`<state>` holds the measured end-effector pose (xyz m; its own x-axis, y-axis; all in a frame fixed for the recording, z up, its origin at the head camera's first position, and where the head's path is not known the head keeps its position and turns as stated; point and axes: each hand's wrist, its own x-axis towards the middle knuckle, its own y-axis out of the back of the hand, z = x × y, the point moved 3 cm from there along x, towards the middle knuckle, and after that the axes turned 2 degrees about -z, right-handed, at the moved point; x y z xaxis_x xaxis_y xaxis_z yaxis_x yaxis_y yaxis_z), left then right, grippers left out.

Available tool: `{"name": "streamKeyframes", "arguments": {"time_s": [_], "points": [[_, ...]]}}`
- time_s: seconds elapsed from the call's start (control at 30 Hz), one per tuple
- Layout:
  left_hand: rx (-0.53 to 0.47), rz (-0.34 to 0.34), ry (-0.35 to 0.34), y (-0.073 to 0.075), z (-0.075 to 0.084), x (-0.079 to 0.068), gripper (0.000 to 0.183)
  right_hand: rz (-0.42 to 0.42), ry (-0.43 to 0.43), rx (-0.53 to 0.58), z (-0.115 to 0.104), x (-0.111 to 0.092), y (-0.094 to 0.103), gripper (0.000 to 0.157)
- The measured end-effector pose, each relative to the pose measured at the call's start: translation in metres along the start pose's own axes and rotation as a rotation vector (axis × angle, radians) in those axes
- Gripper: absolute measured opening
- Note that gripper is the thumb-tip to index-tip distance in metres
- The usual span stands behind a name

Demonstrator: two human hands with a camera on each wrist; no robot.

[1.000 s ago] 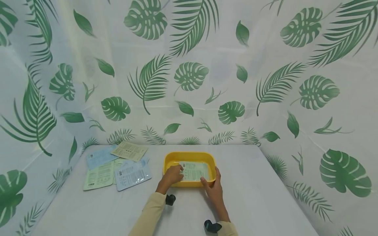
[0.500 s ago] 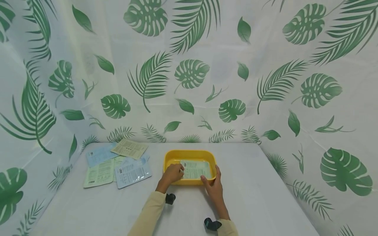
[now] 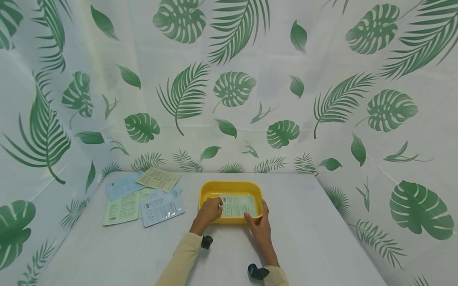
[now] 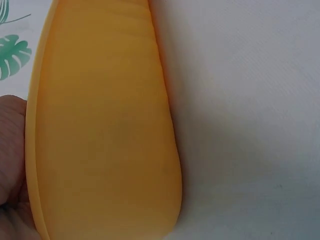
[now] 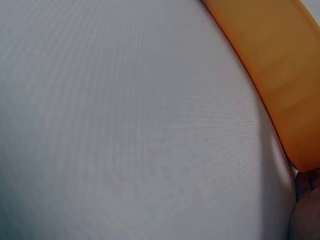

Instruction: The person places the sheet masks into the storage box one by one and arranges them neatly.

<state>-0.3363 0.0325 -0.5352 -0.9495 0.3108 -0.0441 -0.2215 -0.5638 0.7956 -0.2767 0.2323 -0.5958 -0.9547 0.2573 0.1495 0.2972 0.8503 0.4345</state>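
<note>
Head view, lower centre: the left hand [image 3: 210,209] reaches over the front left of the yellow tray [image 3: 230,220], fingers curled at the left end of the pale green packet [image 3: 239,206] inside; whether they pinch it cannot be told. Further right, the right hand [image 3: 261,227] grips the tray's front right corner, thumb at the front rim, fingers part-spread along the outer right side. Against a second ago, hands, tray and packet match; the view has shifted slightly. Tray and packet both run lengthwise left to right, the packet's barcode [image 3: 224,199] upper left.
</note>
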Motion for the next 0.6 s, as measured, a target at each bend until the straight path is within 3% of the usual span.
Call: {"name": "streamKeyframes", "arguments": {"time_s": [0.6], "points": [[0.041,0.045,0.053,-0.0028,0.0008,0.0016,0.012,-0.012,-0.016,-0.002,0.0013,0.0013,-0.0004,0.089]]}}
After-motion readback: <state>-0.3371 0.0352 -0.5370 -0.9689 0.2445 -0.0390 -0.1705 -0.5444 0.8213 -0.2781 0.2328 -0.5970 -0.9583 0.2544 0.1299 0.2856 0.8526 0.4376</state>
